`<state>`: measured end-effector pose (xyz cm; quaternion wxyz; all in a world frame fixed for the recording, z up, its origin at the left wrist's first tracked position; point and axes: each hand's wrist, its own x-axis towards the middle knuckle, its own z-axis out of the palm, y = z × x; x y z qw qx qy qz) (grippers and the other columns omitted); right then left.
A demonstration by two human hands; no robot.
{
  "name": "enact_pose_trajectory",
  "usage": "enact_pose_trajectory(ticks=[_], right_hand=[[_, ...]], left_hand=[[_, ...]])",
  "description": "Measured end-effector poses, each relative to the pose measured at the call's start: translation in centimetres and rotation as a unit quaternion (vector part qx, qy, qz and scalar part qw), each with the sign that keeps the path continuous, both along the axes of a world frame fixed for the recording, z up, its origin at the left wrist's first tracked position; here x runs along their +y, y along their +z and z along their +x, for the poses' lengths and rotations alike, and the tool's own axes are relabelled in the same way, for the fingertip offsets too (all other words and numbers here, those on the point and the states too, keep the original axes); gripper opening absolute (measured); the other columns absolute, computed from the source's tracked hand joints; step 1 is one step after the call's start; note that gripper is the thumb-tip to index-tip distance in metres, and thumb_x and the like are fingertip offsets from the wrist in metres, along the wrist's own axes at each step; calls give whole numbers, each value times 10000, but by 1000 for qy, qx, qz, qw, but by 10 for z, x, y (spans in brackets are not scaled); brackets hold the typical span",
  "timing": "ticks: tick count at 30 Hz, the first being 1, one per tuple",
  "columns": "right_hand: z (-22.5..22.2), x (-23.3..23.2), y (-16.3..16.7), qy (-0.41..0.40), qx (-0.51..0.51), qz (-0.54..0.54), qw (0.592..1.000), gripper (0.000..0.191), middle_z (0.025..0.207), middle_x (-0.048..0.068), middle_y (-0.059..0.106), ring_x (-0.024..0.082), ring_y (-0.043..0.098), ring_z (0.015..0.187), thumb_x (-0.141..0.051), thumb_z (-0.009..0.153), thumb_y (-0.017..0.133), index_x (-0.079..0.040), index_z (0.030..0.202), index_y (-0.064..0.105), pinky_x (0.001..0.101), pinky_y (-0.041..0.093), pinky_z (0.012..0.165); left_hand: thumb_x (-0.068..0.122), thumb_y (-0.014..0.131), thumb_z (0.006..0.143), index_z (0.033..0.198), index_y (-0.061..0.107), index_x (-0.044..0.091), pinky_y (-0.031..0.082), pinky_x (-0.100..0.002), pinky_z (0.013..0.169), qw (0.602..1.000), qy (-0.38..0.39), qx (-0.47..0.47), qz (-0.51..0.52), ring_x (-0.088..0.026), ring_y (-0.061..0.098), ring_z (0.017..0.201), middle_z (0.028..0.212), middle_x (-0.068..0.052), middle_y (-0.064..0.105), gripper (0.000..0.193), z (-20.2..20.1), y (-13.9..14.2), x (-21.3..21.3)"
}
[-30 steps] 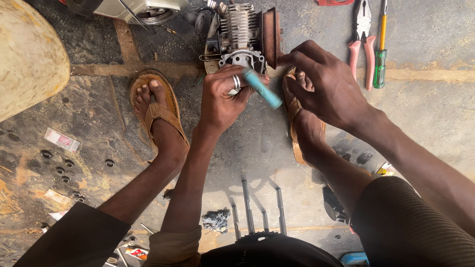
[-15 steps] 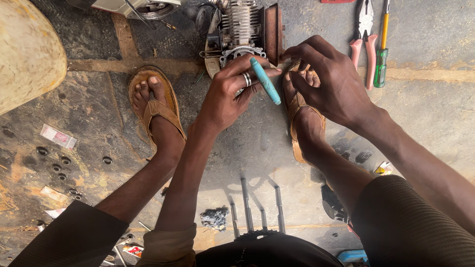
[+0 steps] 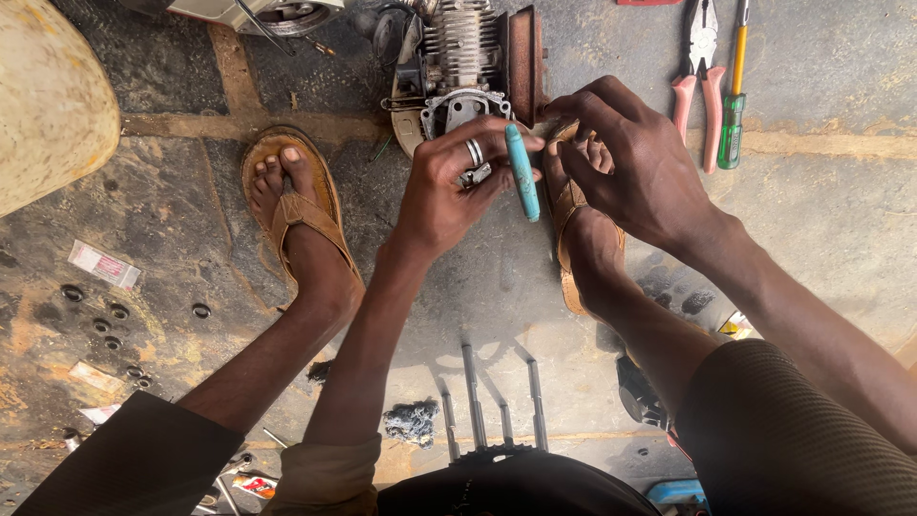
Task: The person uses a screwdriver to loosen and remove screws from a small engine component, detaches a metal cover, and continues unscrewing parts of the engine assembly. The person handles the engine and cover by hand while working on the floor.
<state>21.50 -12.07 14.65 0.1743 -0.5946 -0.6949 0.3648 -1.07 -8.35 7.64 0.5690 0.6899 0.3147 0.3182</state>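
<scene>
The stained concrete floor [image 3: 841, 220] fills the view, crossed by a tan strip. At the upper left bulges a big pale rounded object [image 3: 43, 105]. At the top centre sits a small engine [image 3: 465, 57] with grey cooling fins and a rusty flat plate on its right side; a pale machine housing [image 3: 258, 11] lies to its left at the top edge.

The person's 2 feet rest in brown sandals: the left foot [image 3: 291, 205] is well apart from the engine, the right foot [image 3: 578, 215] lies just below it, partly hidden by the hands.

The left hand [image 3: 449, 191] is closed around a turquoise tool handle [image 3: 522, 172], which stands nearly upright between thumb and fingers; a small silvery metal part [image 3: 475, 175] is pressed under its ringed finger, right at the engine's lower edge. The right hand [image 3: 635, 162] is curled, fingertips pinched together just beside the handle's top and the engine plate; what its grip holds, if anything, cannot be told.

To the upper right lie pink-handled pliers [image 3: 702, 86] and, just beside them, a screwdriver [image 3: 734, 105] with a green and yellow handle. Near the bottom centre 4 thin metal rods [image 3: 473, 397] stand, with a dark grey rag [image 3: 411, 422] beside them. Small dark washers [image 3: 105, 320] dot the floor at left.
</scene>
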Motion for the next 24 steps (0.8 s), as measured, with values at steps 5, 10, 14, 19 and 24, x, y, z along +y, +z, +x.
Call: enact_pose_trajectory(ticks=[5, 10, 14, 19, 24], right_hand=[[1, -1, -1, -4, 2, -13, 1000, 338, 1169, 154, 623, 295, 721, 882, -54, 977, 698, -29, 1305, 618, 416, 597, 733], [0, -2, -1, 0, 10, -10, 1000, 385, 1176, 154, 617, 300, 721, 914, -30, 949, 695, -33, 1326, 617, 419, 601, 755], [0, -3, -2, -8, 9, -33, 999, 352, 1159, 153, 622, 281, 725, 893, -37, 950, 705, -41, 1294, 630, 406, 610, 742], [0, -4, -6, 1, 20, -5, 1000, 365, 1172, 153, 619, 265, 733, 944, -53, 978, 704, -15, 1330, 614, 386, 619, 787], [0, -5, -9, -8, 17, -28, 999, 346, 1144, 152, 622, 253, 734, 895, -77, 992, 719, -4, 1314, 614, 384, 621, 758]], left_hand=[[-68, 723, 922, 1080, 780, 57, 668, -320, 918, 999, -25, 28, -11, -201, 789, 1028, 1121, -76, 781, 210, -8, -2, 4], [-11, 840, 875, 988, 740, 63, 680, -330, 876, 998, 45, -13, -33, -184, 767, 952, 993, -64, 750, 168, 4, -3, -6], [50, 908, 800, 875, 710, 43, 617, -325, 768, 995, 49, 49, -68, -159, 753, 873, 917, -67, 729, 212, 7, 1, -6], [-46, 802, 851, 1136, 737, 60, 639, -339, 888, 998, -29, 6, -58, -178, 712, 1006, 1171, -87, 740, 311, -1, 9, 4], [-165, 699, 831, 1184, 771, 101, 623, -353, 947, 993, -93, 68, 28, -229, 739, 1127, 1217, -104, 750, 448, -11, 8, 13]])
